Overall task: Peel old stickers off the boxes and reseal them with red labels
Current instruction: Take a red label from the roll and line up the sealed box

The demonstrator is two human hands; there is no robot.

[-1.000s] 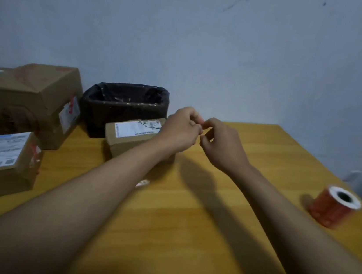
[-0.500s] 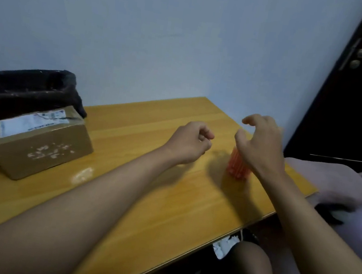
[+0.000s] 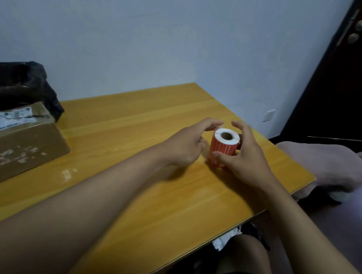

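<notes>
- Black-lined bin (image 3: 9,84) sits at the table's far left corner against the wall; just in front of it lies the cardboard box (image 3: 13,144), white shipping sticker on top, torn sticker residue on its near face
- A pale scrap (image 3: 68,171) lies on the table (image 3: 121,198) near the box
- Left hand (image 3: 188,145), a moment ago a loose fist in mid-table, now reaches for the red label roll (image 3: 223,148) with fingers loosely curved, not yet gripping
- The roll stands on end near the table's right edge; the right hand (image 3: 245,159), hovering above it half a second ago, now wraps it, thumb pressed on the red side
- Judgement: peeling looks finished on this box; pulling a red label comes next
- Yellow wood table, pale wall, dark door (image 3: 357,68) at right
</notes>
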